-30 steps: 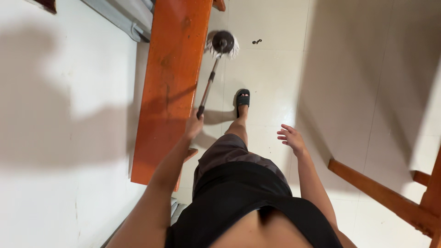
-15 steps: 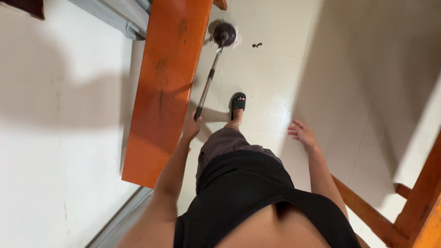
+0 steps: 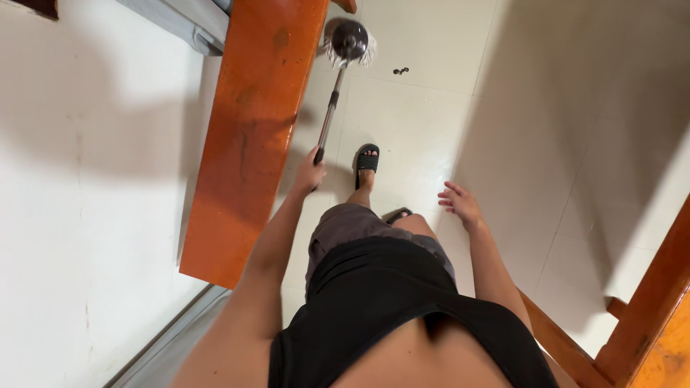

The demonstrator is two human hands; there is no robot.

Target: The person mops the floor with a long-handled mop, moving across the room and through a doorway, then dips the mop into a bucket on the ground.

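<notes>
My left hand (image 3: 309,174) grips the dark end of a mop's metal handle (image 3: 329,111). The mop head (image 3: 348,39), round and dark with white strands, rests on the pale tiled floor far ahead, close to an orange wooden beam (image 3: 251,136). My right hand (image 3: 460,205) hangs free at my side with its fingers spread and holds nothing. Below me I see my black top, dark shorts and a foot in a black sandal (image 3: 366,160) stepping forward.
A white wall (image 3: 79,187) runs along the left, with a grey sill (image 3: 180,21) at the top. Orange wooden furniture legs (image 3: 640,316) stand at the lower right. A small dark scrap (image 3: 400,70) lies on the tiles near the mop head.
I have stepped forward along the beam with the mop held out in front. My right hand has swung slightly outward.
</notes>
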